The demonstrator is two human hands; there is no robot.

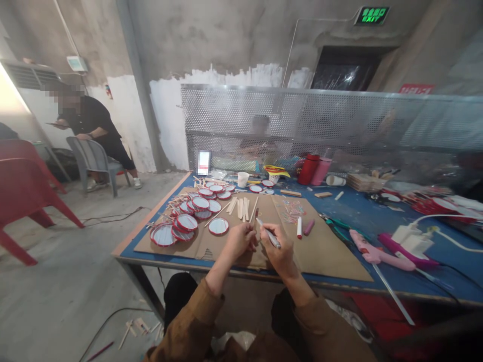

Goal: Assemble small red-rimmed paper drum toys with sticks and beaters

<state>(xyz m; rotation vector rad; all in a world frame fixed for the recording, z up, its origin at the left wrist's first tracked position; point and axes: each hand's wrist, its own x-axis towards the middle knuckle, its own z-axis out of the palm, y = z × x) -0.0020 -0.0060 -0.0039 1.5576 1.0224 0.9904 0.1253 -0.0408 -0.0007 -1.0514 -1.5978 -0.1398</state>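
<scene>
My left hand (241, 240) is closed on a thin wooden stick (256, 207) that points up and away, its lower part dark red. In my right hand (279, 251) is a white marker pen (270, 236), its tip close to the stick; whether they touch I cannot tell. Both hands are over a cardboard sheet (324, 259). Loose wooden sticks (243, 208) lie just beyond them. One round white disc with a red rim (218, 226) lies left of my left hand, beside a pile of similar discs (186, 222). Right of my right hand are a red-capped marker (299, 228) and a purple marker-like piece (309, 228).
Green-handled pliers (335, 224), a pink glue gun (381, 253) and a power strip (407, 249) with cables occupy the blue table's right side. Paper cups (243, 179) and red and pink bottles (308, 169) stand along the back. A person (94, 120) leans over a grey chair at left.
</scene>
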